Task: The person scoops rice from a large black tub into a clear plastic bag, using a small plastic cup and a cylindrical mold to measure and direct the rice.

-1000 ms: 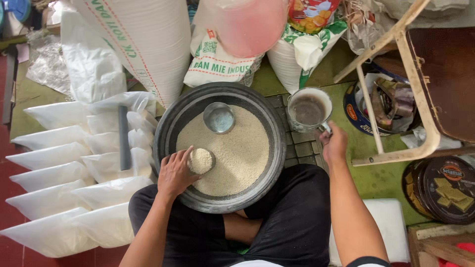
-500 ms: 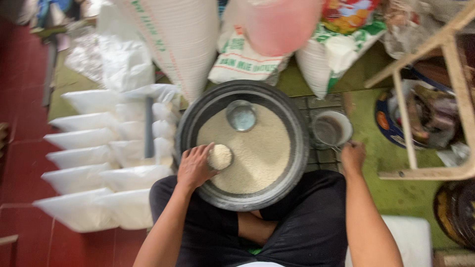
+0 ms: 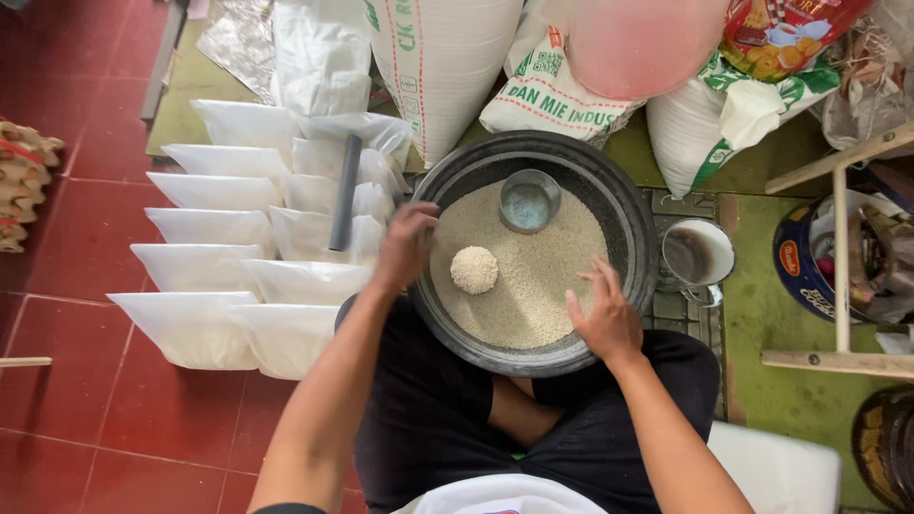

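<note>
A wide dark basin [image 3: 447,171] of pale grain rests against my lap. In the grain stands a small round cup heaped with grain [image 3: 473,269], and farther back an empty metal cup [image 3: 529,200]. My left hand [image 3: 405,247] hovers over the basin's left rim, fingers loosely spread and holding nothing, a little left of the heaped cup. My right hand [image 3: 602,314] lies at the lower right edge of the grain, fingers apart and empty.
Filled clear plastic bags [image 3: 205,271] lie in rows on the red tile floor at the left, with a dark tube [image 3: 345,190] across them. Large sacks [image 3: 443,57] stand behind the basin. A metal mug [image 3: 698,255] sits right of it, beside a wooden frame [image 3: 838,266].
My left hand has let go of the heaped cup and drawn left to the rim. My right hand has left the mug and come over the basin's right side. The view has shifted.
</note>
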